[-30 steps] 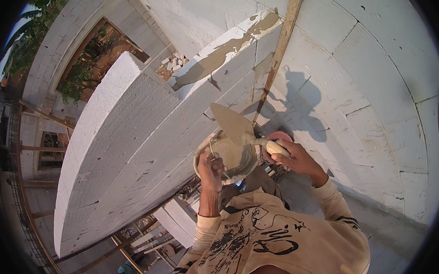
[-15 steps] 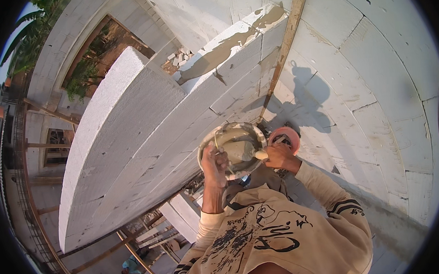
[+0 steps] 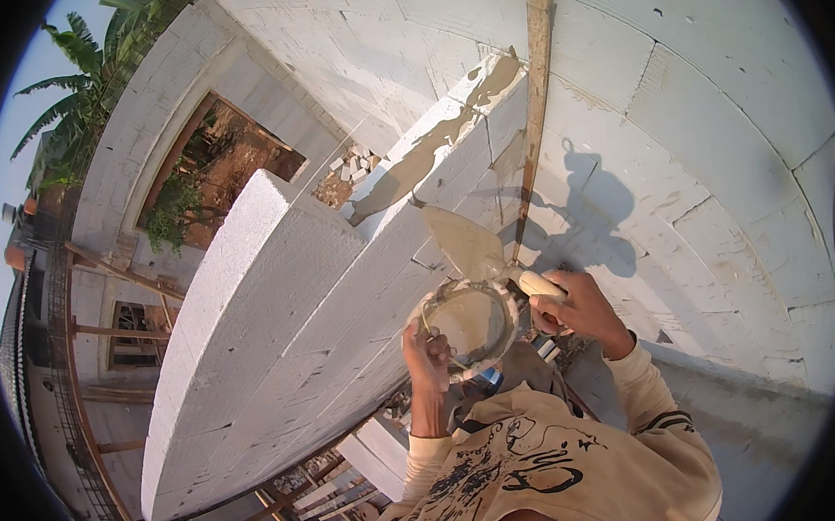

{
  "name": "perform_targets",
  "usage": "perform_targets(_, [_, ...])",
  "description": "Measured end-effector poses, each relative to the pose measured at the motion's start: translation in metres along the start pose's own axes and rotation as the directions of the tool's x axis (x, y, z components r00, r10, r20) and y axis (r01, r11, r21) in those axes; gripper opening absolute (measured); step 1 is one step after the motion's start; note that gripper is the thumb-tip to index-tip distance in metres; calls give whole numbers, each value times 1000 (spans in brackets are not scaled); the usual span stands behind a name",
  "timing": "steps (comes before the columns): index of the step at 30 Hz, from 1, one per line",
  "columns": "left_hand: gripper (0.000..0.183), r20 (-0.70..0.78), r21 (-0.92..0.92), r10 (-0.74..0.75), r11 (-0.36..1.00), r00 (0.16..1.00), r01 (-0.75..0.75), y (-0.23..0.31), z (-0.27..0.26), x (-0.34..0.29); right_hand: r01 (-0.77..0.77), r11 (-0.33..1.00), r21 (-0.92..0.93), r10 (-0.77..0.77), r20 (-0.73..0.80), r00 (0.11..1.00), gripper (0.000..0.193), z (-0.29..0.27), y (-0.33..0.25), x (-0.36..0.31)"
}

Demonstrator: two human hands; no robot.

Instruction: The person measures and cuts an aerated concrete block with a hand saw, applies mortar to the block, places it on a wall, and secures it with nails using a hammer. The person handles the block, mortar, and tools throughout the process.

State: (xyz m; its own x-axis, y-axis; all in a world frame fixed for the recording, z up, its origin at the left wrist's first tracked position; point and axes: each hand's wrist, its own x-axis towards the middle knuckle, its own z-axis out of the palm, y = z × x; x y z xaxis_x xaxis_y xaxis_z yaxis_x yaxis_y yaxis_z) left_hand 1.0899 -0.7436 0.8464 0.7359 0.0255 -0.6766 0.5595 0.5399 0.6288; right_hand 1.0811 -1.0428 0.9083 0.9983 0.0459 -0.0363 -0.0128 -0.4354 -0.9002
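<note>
My left hand (image 3: 426,358) is closed on the rim of a mortar-caked bucket (image 3: 510,320), its thin handle beside my fingers. Wet grey mortar (image 3: 476,316) lies inside. The fingers of my right hand (image 3: 580,307) wrap round the pale handle of a pointed trowel (image 3: 468,244). Its blade, coated in mortar, is raised past the bucket's far rim, beside the face of a low white block wall (image 3: 345,306). Uneven wet mortar (image 3: 422,158) covers part of that wall's top, and a large white block (image 3: 240,259) stands to its left.
A wooden batten (image 3: 536,97) runs up where the low wall meets the tall right-hand wall (image 3: 692,146). Loose block pieces (image 3: 355,163) lie beyond the low wall. More blocks (image 3: 375,458) and timber are down at lower left. A window opening (image 3: 222,167) is in the far wall.
The trowel has come out of the bucket with mortar on its blade and moved up toward the wall. My left hand keeps the bucket, now tilted differently. The view has shifted.
</note>
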Motion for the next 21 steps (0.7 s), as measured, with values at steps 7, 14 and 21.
perform_targets(7, [46, -49, 16, 2, 1000, 999, -1, -5, -12, 3, -219, 405, 888, 144, 174, 974, 44, -9, -43, 109])
perform_targets(14, [45, -90, -21, -23, 1000, 996, 21, -11, -23, 5, -63, -189, 980, 135, 89, 987, 43, 56, -37, 162])
perform_targets(21, [45, -81, -18, -38, 999, 996, 37, -22, -31, 10, -89, -236, 968, 95, 114, 989, 45, 56, -48, 169])
